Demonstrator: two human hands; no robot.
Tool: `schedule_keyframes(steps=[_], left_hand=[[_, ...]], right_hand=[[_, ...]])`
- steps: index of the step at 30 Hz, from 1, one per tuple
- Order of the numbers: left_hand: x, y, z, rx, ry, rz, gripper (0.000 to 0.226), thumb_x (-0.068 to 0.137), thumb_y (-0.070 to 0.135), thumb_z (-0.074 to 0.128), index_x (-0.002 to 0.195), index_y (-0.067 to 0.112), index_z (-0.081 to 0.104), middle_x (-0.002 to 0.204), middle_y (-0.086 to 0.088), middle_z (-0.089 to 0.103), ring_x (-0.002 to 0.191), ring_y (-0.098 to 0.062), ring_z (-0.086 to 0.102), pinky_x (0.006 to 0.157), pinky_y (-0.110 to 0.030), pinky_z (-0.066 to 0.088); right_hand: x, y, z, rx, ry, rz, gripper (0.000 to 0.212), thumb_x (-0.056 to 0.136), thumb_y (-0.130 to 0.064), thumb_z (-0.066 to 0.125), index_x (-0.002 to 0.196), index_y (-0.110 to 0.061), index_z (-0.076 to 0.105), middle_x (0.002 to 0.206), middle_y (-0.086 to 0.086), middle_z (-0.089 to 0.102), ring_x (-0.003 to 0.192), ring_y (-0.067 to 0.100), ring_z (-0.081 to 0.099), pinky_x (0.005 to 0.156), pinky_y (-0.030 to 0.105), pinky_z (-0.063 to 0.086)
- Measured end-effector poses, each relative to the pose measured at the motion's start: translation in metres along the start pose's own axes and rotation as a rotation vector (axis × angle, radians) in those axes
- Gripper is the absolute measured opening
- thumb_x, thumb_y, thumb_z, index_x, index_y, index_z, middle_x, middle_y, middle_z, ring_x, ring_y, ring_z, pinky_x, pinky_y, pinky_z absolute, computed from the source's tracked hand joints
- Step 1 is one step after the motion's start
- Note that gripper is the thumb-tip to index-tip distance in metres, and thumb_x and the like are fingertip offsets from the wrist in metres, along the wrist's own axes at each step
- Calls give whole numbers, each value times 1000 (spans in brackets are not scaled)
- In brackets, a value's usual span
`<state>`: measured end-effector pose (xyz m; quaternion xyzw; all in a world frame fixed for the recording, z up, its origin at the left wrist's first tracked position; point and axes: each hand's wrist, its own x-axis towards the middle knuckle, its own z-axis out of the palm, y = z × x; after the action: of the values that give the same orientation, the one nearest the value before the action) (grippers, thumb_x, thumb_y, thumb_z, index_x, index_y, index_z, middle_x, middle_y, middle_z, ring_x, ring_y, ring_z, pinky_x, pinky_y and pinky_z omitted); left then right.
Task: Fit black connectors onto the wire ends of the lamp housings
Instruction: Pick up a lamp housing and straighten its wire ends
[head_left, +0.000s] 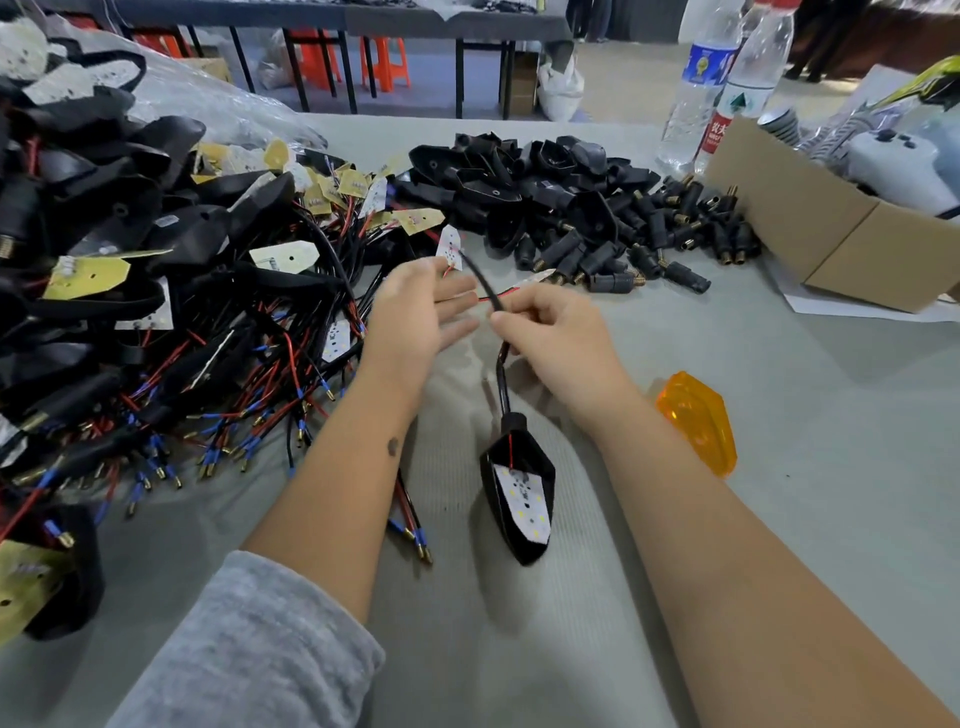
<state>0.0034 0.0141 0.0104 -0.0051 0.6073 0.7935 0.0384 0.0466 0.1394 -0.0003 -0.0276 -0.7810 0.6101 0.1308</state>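
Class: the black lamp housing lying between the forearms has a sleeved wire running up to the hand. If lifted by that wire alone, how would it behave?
The sleeved wire already bends in the right hand, so probably floppy. The lamp housing looks a hollow plastic shell, likely light, and would dangle and swing.

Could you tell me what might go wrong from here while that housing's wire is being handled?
The right hand pinches the black cable while the lamp housing hangs from it, so the thin red wire might strain. The left hand is open beside the wire pile, where loose ends could snag.
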Motion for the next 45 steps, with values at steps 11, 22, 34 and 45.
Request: schedule_keyframes(steps=[11,22,34,45], left_hand=[[5,0,-11,-288,151,121,29,103,7,34,83,9,55,59,1,58,55,-10,61,62,-25,56],[14,-10,-5,2,219,133,31,102,5,27,88,18,52,62,3,38,38,-2,29,38,-17,25],[6,-15,2,353,87,327,22,102,17,40,89,32,51,63,6,63,39,1,35,46,-15,30],[8,-25,5,584,121,340,11,101,14,40,99,18,51,83,5,55,69,-11,47,63,-27,34]], right_hand=[[-9,-4,6,-268,-212,-65,26,77,-10,61,58,-21,49,55,-9,41,55,8,37,57,27,33],[31,13,-35,-414,267,47,19,84,-18,54,99,-23,64,116,-1,47,117,22,47,98,33,41],[53,31,-65,-1035,262,131,42,91,-30,52,131,-16,50,130,13,44,120,34,36,98,41,32],[24,-4,-19,-175,287,14,22,79,-11,70,82,-21,51,67,-6,49,57,5,46,56,16,38]])
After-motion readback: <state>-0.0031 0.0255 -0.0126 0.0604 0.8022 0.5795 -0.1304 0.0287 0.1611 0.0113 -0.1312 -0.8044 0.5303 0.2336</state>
